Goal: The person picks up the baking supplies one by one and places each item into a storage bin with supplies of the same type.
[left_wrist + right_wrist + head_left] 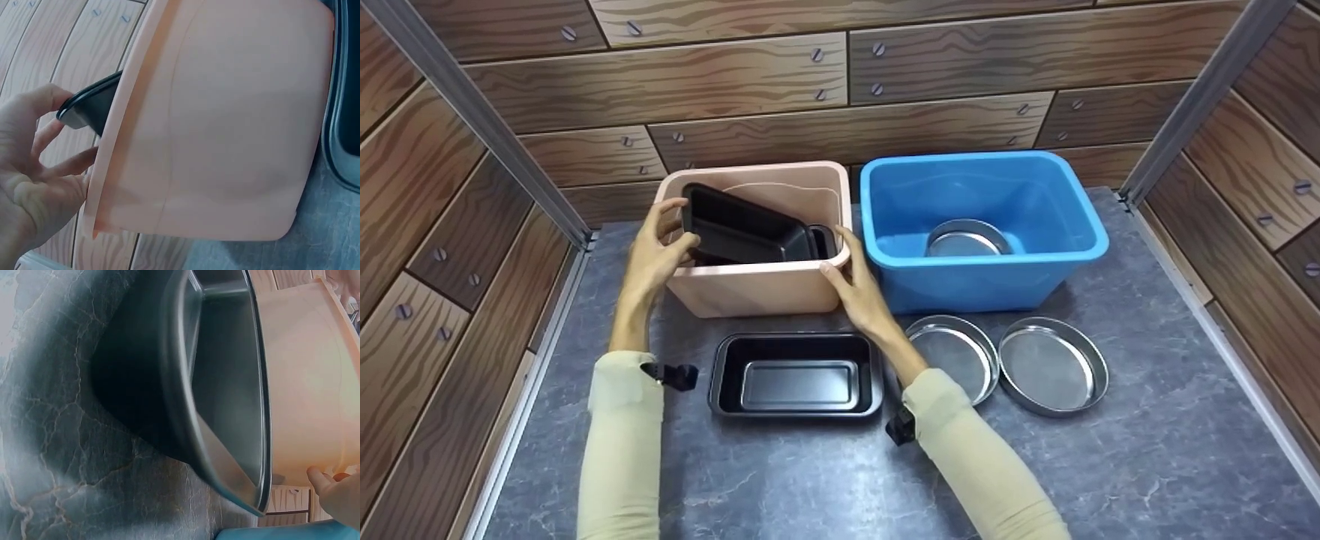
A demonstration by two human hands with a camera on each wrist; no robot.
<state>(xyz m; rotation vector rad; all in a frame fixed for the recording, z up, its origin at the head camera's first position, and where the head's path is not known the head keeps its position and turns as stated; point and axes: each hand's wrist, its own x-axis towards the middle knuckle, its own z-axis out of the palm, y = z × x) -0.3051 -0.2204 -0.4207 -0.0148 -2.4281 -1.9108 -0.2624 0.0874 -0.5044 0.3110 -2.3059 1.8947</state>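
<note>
A black loaf pan (746, 225) lies tilted in the peach plastic bin (754, 289), its left end raised at the rim. My left hand (649, 251) pinches that raised end between thumb and fingers; the left wrist view shows the pan's corner (84, 109) jutting above the rim. At the bin's front right corner, my right hand (862, 292) grips the rim, thumb on the front. Another dark rim (823, 241) shows beside the tilted pan, mostly hidden. A second loaf pan (799, 411) stands upright on the grey surface before the bin.
To the right stands a blue bin (967, 281) with a round cake pan (967, 234) inside. Two more round pans, a left one (949, 356) partly behind my right forearm and a right one (1050, 367), lie before it. Wood-patterned walls (735, 75) enclose the surface.
</note>
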